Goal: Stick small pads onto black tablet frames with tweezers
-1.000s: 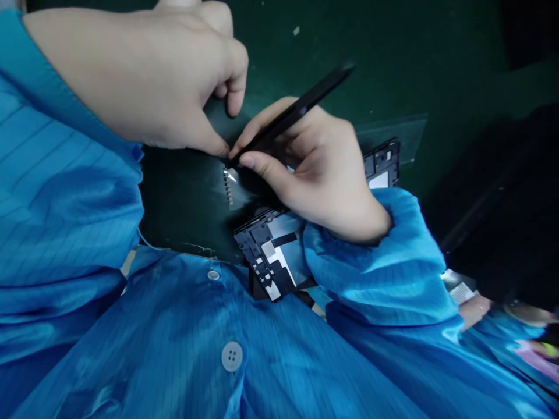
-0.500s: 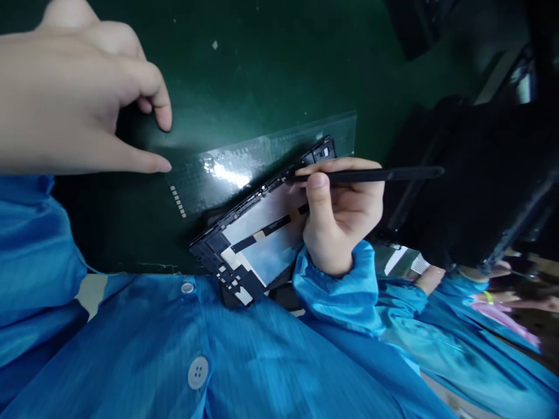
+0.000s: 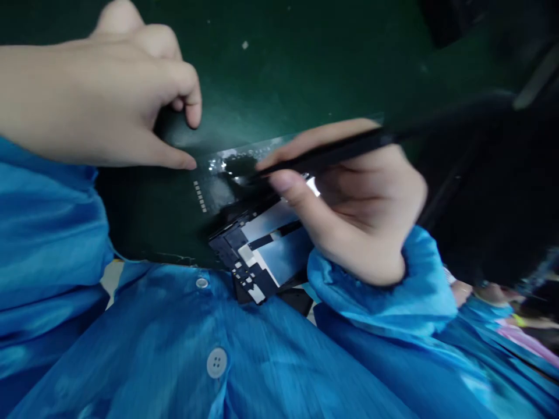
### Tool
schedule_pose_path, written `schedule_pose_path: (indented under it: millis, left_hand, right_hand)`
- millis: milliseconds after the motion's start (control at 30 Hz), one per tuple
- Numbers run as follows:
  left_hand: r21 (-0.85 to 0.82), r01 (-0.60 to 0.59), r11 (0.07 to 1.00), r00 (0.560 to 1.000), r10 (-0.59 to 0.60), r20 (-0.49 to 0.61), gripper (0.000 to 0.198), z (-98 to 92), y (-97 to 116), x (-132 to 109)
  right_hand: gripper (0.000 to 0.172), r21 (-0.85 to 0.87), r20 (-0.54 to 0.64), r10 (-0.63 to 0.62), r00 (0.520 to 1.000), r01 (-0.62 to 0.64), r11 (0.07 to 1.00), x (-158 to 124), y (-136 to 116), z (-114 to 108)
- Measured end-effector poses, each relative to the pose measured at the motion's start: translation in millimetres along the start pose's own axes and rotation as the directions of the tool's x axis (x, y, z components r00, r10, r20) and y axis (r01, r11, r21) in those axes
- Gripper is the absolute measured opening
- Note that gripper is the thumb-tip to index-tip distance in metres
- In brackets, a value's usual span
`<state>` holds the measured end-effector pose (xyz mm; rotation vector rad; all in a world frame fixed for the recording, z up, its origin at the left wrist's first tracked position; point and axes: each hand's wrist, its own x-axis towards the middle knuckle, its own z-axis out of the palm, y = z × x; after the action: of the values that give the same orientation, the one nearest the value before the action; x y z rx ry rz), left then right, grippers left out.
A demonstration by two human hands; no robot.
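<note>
My right hand [image 3: 358,215] grips black tweezers [image 3: 336,152] like a pen, their tip pointing left over a clear plastic sheet [image 3: 218,189]. Beneath that hand lies an opened phone body [image 3: 283,253], silvery in the middle with black parts at its near end; the hand hides its far end. My left hand [image 3: 144,102] hovers by the sheet's left edge, thumb and forefinger apart with nothing between them. A short row of small pale squares [image 3: 200,196] shows on the sheet near the left thumb. Whether the tweezers pinch anything is too blurred to tell.
The work surface [image 3: 271,81] is dark green, with a small pale scrap [image 3: 245,45] on it. Dark bulky objects [image 3: 489,192] stand at the right. Another person's blue sleeve [image 3: 493,311] appears at the lower right.
My right hand and the tweezers have moved from above the phone body leftward to the clear sheet, coming closer to the camera. The whole view has shifted slightly; the left hand keeps its pose.
</note>
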<state>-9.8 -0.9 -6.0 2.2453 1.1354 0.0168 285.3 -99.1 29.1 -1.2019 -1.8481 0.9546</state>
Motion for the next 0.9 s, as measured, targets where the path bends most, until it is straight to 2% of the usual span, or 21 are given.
schedule_pose_path:
  millis: [67,167,267,367,533,633,700,767,800,833,867,900]
  left_hand:
    - [0.059,-0.002,0.998,1.000,0.003,-0.004,0.107,-3.5,11.4,1.2]
    - [0.129,0.043,0.991,0.996,-0.052,0.070,0.084,-7.9,26.4,4.9]
    - [0.204,0.098,0.974,0.983,-0.127,0.133,0.063,-11.8,36.3,6.9]
    - [0.193,0.132,0.972,0.975,-0.162,0.150,0.062,-13.6,40.9,6.4]
    - [0.176,0.118,0.977,0.983,-0.141,0.120,0.059,-11.4,39.0,6.1]
    - [0.166,0.119,0.979,0.984,-0.139,0.113,0.063,-9.7,32.7,6.1]
    - [0.138,0.085,0.987,0.992,-0.097,0.086,0.080,-7.1,24.8,5.0]
    - [0.105,0.006,0.994,1.000,-0.009,0.028,0.101,-2.5,13.0,3.2]
    - [0.093,-0.030,0.995,1.000,0.031,-0.005,0.106,0.5,5.8,2.4]
    - [0.084,-0.062,0.994,0.997,0.066,-0.037,0.107,3.7,-2.0,1.7]
    - [0.073,-0.090,0.993,0.994,0.094,-0.060,0.105,6.9,-10.2,1.4]
    - [0.052,-0.118,0.992,0.990,0.122,-0.066,0.101,9.8,-18.3,1.2]
  right_hand:
    - [0.010,0.030,0.223,-0.077,0.972,0.072,0.997,20.3,4.5,14.2]
    - [0.010,0.041,0.353,-0.149,0.924,0.144,0.989,37.1,18.1,34.8]
    - [0.010,0.032,0.347,-0.100,0.933,0.094,0.995,37.6,24.7,42.5]
    - [0.013,0.037,0.299,-0.040,0.953,0.030,0.999,34.4,23.2,40.7]
    - [0.006,0.058,0.354,-0.089,0.931,0.073,0.996,41.1,22.4,41.5]
    - [0.012,0.172,0.363,-0.027,0.932,-0.038,0.984,42.2,24.9,38.2]
    - [0.020,0.290,0.243,0.034,0.970,-0.106,0.951,35.4,29.6,28.6]
    - [0.020,0.347,-0.044,0.076,0.996,-0.056,0.936,21.7,37.7,13.7]
    - [0.019,0.318,-0.224,0.072,0.972,0.003,0.948,12.8,42.7,5.4]
    - [0.018,0.259,-0.380,0.051,0.924,0.054,0.964,3.3,47.8,-2.6]
    - [0.017,0.194,-0.486,0.035,0.873,0.069,0.979,-6.4,52.3,-9.5]
    - [0.016,0.135,-0.542,0.028,0.840,0.054,0.989,-15.7,55.9,-14.9]
